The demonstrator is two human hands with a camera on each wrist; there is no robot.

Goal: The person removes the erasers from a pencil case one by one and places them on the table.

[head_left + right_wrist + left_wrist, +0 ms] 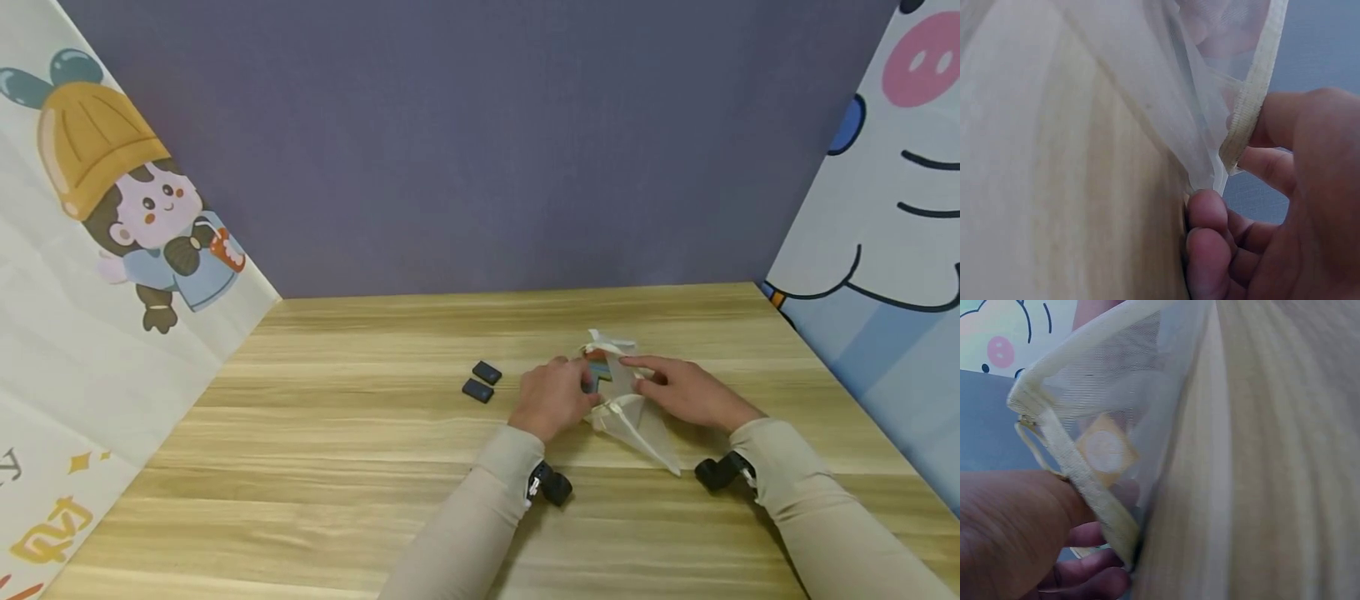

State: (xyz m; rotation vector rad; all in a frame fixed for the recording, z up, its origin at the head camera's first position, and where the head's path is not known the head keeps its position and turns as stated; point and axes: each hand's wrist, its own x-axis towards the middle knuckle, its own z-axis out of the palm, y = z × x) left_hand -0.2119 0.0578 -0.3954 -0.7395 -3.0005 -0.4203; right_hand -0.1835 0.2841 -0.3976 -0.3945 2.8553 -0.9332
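Note:
A white mesh pouch (637,425) with a cream fabric edge lies on the table between both hands, its mouth spread apart. My left hand (553,396) grips the near-left part of that edge; in the left wrist view its fingers (1088,565) curl round the border. On the far side my right hand (690,392) pinches the thin mesh, its fingertips (1207,209) low by the tabletop. A blue-green flat piece (600,372) shows in the pouch's mouth. Through the mesh in the left wrist view appears an orange square with a pale round centre (1107,450). A thin cord (1035,447) hangs from the edge.
Two small dark rectangular blocks (482,382) lie side by side left of my left hand on the wood-grain table (337,467). A grey-purple panel (480,150) stands behind the table, with printed cartoon sheets (172,208) at the sides.

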